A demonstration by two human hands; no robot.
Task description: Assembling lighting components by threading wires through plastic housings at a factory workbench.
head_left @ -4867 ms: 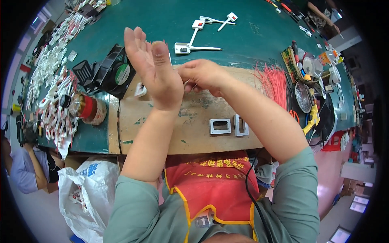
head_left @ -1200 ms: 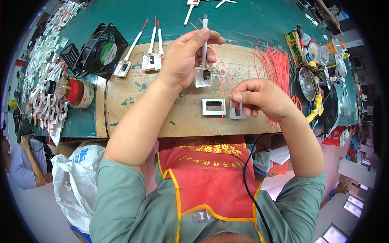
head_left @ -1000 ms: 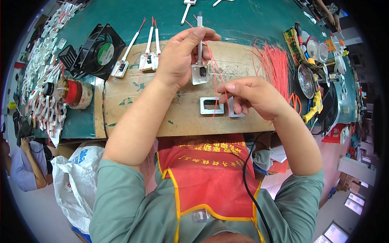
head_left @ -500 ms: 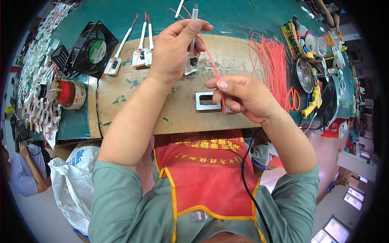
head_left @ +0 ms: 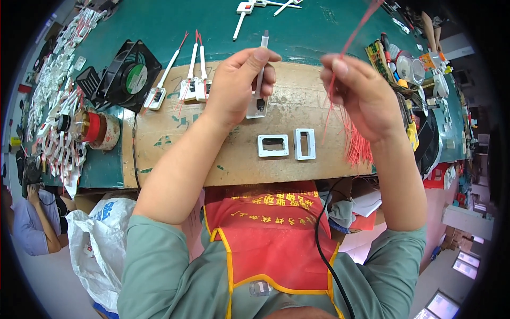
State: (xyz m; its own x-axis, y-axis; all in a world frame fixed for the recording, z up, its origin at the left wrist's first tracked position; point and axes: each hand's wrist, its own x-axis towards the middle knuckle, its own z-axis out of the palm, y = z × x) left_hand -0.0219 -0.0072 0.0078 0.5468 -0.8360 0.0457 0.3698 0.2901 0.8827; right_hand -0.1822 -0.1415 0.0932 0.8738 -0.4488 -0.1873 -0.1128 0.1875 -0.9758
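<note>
My left hand is closed around the stem of a pale plastic piece. The stem stands up past my thumb, and the boxy lower end with a dark part inside shows below my fingers. To the right, my right hand is raised, thumb and fingers pinched on thin red wires. They stretch above the hand, blurred, and hang below it. Two white rectangular frames, one lying sideways and one lengthwise, rest on the cardboard between my hands. A bundle of red wires lies partly behind my right hand.
Three white stemmed pieces with red wires lie left of my left hand, beside a black fan. More white pieces lie at the far side. Tools and a yellow-handled tool crowd the right; a jar stands left.
My right hand has moved up and right, carrying the red wires away from the stemmed piece. The lengthwise frame, mostly hidden before, now shows. My left hand keeps its hold.
</note>
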